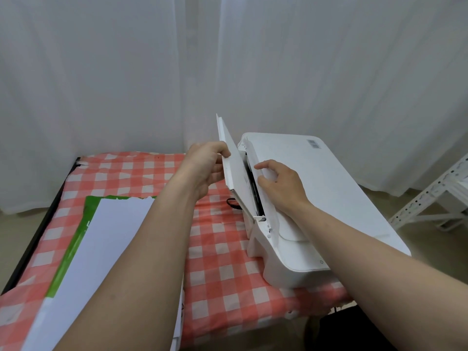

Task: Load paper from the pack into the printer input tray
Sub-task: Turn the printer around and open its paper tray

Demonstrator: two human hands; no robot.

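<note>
A white printer (pixel 316 198) stands on the right part of a table under a red-and-white checked cloth (pixel 222 274). Its input tray flap (pixel 235 168) is raised nearly upright at the printer's left end, above a dark feed slot (pixel 254 191). My left hand (pixel 205 168) grips the flap's left edge, thumb on its front face. My right hand (pixel 281 183) rests on the printer's top beside the slot, fingers curled and holding nothing. The open pack of white paper (pixel 106 249), in a torn green wrapper (pixel 68 254), lies at the lower left, partly hidden by my left forearm.
A black cable (pixel 231 202) loops on the cloth just left of the printer. White curtains (pixel 152 84) hang behind the table. A white perforated metal rack (pixel 435 196) stands on the floor at the far right. The table's dark edge (pixel 38 236) runs along the left.
</note>
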